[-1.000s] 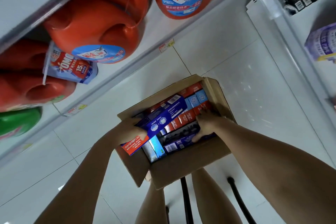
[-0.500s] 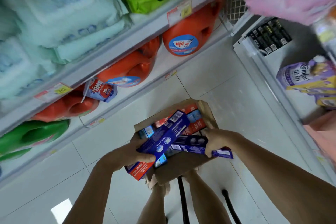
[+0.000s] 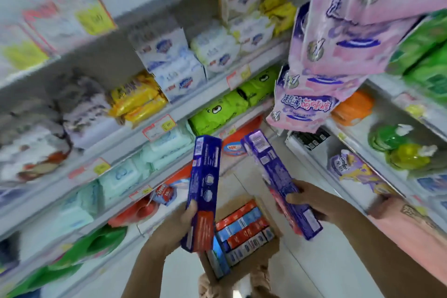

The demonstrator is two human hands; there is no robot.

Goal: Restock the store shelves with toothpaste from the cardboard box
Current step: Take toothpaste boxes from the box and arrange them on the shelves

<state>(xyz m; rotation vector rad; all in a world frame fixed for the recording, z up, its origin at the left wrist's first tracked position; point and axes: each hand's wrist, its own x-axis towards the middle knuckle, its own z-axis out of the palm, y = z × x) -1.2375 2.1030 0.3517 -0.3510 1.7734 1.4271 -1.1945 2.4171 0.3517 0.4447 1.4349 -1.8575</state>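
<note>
1. The left hand [image 3: 173,227] is grasping a blue-and-red toothpaste carton [image 3: 205,189] by its lower, red end, with the fingers curling round its edge. The carton is standing nearly upright in the air.
2. The right hand [image 3: 312,199] is clasping a second blue carton [image 3: 272,169] near its lower end, and the top of this carton is leaning toward the left. A pinkish-red face is showing under it. Whether that is another carton cannot be told.
3. The two cartons are being held apart, both raised above the cardboard box [image 3: 242,270].
4. The cardboard box is sitting open, low between the forearms, above the white floor [image 3: 314,268]. Rows of red and blue toothpaste packs [image 3: 244,227] are lying flat inside it.
5. On the left, blurred shelves [image 3: 135,143] with price tags are carrying pale green soft packs [image 3: 125,174], bright green packs [image 3: 229,106] and, lower down, orange bottles [image 3: 135,210].
6. At the upper right, pink and purple packs [image 3: 350,38] are hanging close to the camera. Below them, the right-hand shelving is holding a green bottle [image 3: 387,138] beside a yellow one [image 3: 406,157].
</note>
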